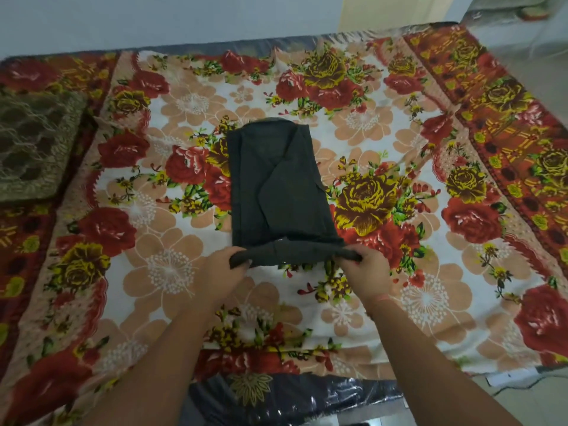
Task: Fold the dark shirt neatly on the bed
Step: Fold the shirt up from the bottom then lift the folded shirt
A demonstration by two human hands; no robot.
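Note:
The dark shirt [276, 186] lies in the middle of the bed as a narrow upright strip, its sides and sleeves folded in over the body. Its near hem is lifted off the floral bedsheet [399, 290]. My left hand [222, 272] grips the hem's left corner. My right hand [364, 272] grips the right corner. The hem stretches between both hands, a little above the sheet. The collar end points away from me.
A brown patterned cushion [33, 146] sits at the bed's left side. A dark plastic-wrapped mattress edge [295, 398] shows at the near side. A pale wall runs behind the bed and tiled floor lies to the right.

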